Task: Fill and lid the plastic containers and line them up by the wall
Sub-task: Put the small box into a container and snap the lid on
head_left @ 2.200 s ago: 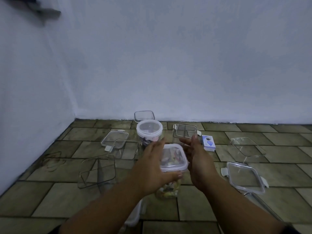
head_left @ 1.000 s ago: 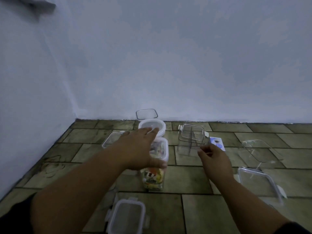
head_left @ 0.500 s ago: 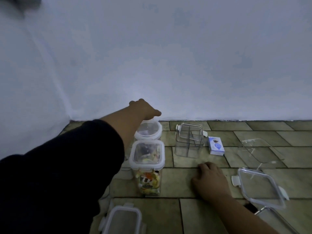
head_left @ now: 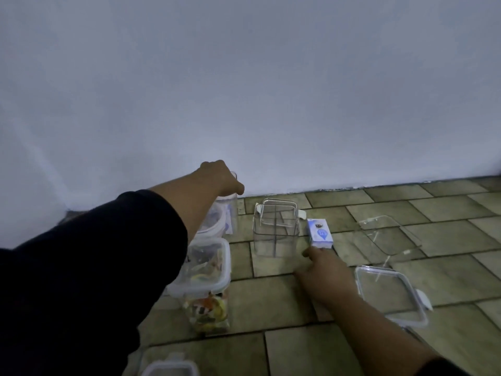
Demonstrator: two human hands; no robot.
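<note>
The pale, smooth wall point(head_left: 271, 104) is the mark for everything here. On the matt olive-tiled floor point(head_left: 298, 348), the tall clear plastic container point(head_left: 206, 299), packed with coloured bits and capped by a white-rimmed lid, stands well out from the wall, not yet in line. It looks narrow-based, so the dark sleeve point(head_left: 108, 267) passing over it could tip it. The empty, glossy, thin-walled square container point(head_left: 275, 229) sits nearer the wall. The round white-lidded tub point(head_left: 214, 223) is almost against the wall. The left hand point(head_left: 221, 176) reaches over that tub to the wall's foot, fingers curled; I cannot tell whether it grips anything. The right hand point(head_left: 324, 270) rests relaxed on the floor farther from the wall, holding nothing.
</note>
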